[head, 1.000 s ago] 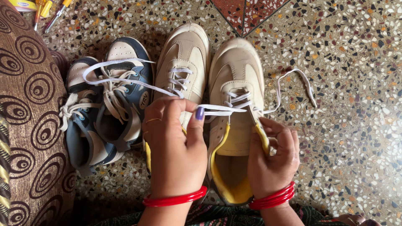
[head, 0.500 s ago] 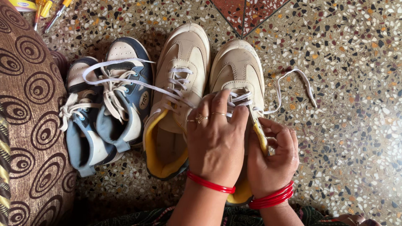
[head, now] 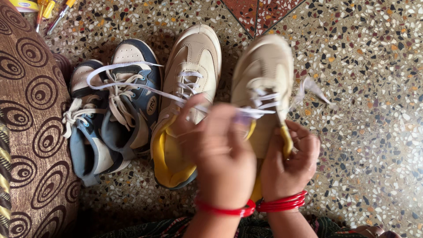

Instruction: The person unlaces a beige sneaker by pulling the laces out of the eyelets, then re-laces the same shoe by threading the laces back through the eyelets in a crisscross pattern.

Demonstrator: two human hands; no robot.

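Two hands worked one beige shoe (head: 264, 75) on the floor (head: 365, 132): right hand (head: 291, 165) gripped its collar, left hand (head: 220, 150), blurred, pinched the lace (head: 257, 111); steadier tension was advisable.

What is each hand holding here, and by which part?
The right hand grips the right-most beige shoe at its yellow-lined collar. The left hand is motion-blurred; it seems to pinch that shoe's white lace, but the exact hold cannot be told.
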